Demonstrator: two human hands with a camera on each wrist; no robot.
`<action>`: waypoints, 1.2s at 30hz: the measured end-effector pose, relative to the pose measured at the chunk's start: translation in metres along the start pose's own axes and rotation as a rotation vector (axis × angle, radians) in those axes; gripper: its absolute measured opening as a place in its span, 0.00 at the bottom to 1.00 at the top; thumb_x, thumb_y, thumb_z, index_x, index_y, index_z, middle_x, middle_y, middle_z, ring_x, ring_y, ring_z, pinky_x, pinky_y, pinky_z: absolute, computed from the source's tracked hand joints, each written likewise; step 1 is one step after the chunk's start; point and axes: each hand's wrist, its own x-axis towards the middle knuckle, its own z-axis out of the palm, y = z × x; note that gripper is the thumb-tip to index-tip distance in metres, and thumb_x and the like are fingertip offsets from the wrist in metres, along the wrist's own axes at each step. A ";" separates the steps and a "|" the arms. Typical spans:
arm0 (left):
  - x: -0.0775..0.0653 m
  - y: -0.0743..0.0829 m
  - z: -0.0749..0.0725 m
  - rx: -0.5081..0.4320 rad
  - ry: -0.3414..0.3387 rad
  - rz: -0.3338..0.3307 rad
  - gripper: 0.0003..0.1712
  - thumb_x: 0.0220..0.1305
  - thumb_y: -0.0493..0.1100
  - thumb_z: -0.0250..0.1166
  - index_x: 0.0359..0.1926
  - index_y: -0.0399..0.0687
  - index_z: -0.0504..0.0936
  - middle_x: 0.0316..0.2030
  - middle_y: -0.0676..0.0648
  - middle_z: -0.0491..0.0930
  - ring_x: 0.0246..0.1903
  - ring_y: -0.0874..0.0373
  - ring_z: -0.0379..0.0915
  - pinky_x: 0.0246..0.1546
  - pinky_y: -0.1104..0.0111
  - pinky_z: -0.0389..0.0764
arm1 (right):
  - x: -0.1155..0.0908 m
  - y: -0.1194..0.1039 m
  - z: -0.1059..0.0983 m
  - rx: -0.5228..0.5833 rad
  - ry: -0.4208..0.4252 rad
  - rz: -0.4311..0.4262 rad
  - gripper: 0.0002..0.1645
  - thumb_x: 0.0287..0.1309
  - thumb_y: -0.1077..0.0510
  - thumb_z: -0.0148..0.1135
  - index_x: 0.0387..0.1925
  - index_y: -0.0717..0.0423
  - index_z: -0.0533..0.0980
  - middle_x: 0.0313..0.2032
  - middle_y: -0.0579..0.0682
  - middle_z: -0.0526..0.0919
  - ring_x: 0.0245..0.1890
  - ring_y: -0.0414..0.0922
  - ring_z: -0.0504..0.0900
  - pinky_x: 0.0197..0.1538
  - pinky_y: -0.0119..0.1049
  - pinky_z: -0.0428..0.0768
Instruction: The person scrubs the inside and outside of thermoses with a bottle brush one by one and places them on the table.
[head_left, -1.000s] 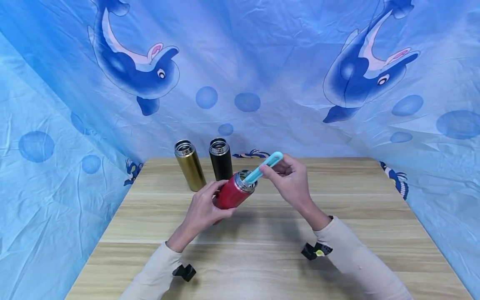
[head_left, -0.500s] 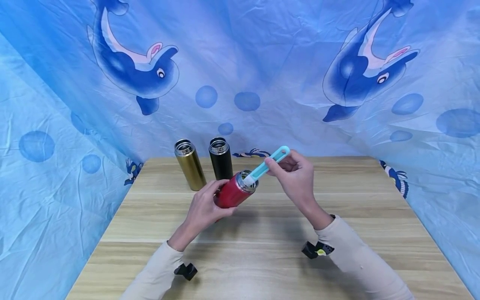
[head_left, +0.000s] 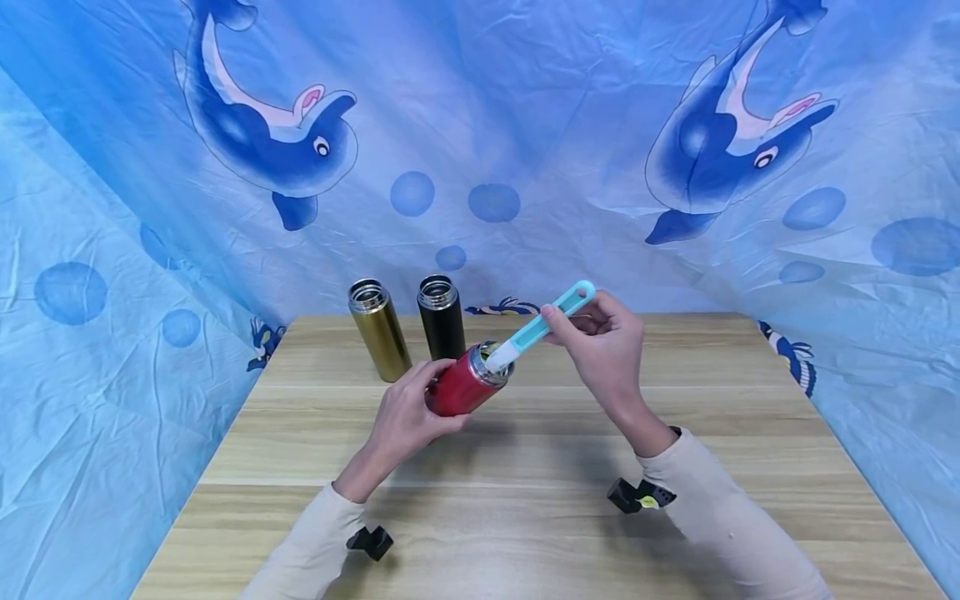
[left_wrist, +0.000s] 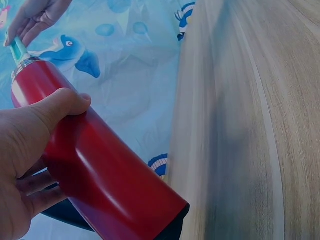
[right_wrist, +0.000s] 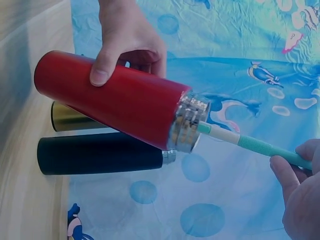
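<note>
My left hand [head_left: 408, 412] grips the body of a red vacuum flask [head_left: 463, 387], thumb on one side and fingers round the other. The flask leans, its bare steel mouth towards the right hand. My right hand [head_left: 603, 350] pinches the teal handle of a bottle brush [right_wrist: 265, 146] near its looped end. A white section of the brush shows between handle and mouth, and its head is hidden inside the flask. In the left wrist view the thumb lies across the red flask [left_wrist: 107, 160], with the other hand beyond its mouth.
Behind the red flask, a gold flask [head_left: 382, 337] and a black flask [head_left: 442, 325] stand upright without lids on the wooden table [head_left: 510, 517]. A blue dolphin-print sheet [head_left: 525, 125] hangs at the back and sides.
The right hand has moved up and right, drawing the brush partly out of the flask, so its white section now shows. The left hand and red flask stay nearly still.
</note>
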 end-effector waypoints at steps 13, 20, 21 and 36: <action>-0.001 -0.004 0.001 -0.014 -0.014 -0.013 0.44 0.41 0.46 0.87 0.61 0.48 0.77 0.51 0.45 0.82 0.48 0.50 0.81 0.44 0.55 0.88 | 0.005 -0.002 -0.002 0.048 0.025 -0.010 0.08 0.56 0.69 0.73 0.37 0.70 0.82 0.29 0.49 0.89 0.29 0.43 0.90 0.32 0.38 0.88; -0.001 -0.003 0.001 -0.026 -0.010 -0.020 0.45 0.41 0.47 0.87 0.62 0.48 0.77 0.52 0.45 0.82 0.49 0.50 0.81 0.43 0.55 0.88 | 0.004 -0.004 0.000 0.070 0.039 -0.014 0.08 0.59 0.67 0.72 0.38 0.69 0.82 0.32 0.53 0.89 0.30 0.44 0.90 0.33 0.40 0.88; -0.001 -0.003 0.001 -0.026 -0.009 -0.021 0.45 0.42 0.47 0.87 0.62 0.48 0.77 0.52 0.45 0.82 0.49 0.50 0.81 0.43 0.55 0.88 | 0.004 -0.005 0.000 0.075 0.045 -0.013 0.08 0.59 0.67 0.72 0.38 0.69 0.83 0.32 0.53 0.89 0.30 0.44 0.90 0.33 0.40 0.88; -0.001 0.001 0.001 -0.020 0.002 -0.031 0.45 0.42 0.46 0.86 0.62 0.48 0.76 0.52 0.46 0.82 0.49 0.50 0.81 0.43 0.56 0.88 | 0.000 -0.003 0.009 0.087 0.067 -0.020 0.05 0.57 0.72 0.70 0.36 0.72 0.82 0.31 0.47 0.89 0.29 0.44 0.89 0.31 0.41 0.87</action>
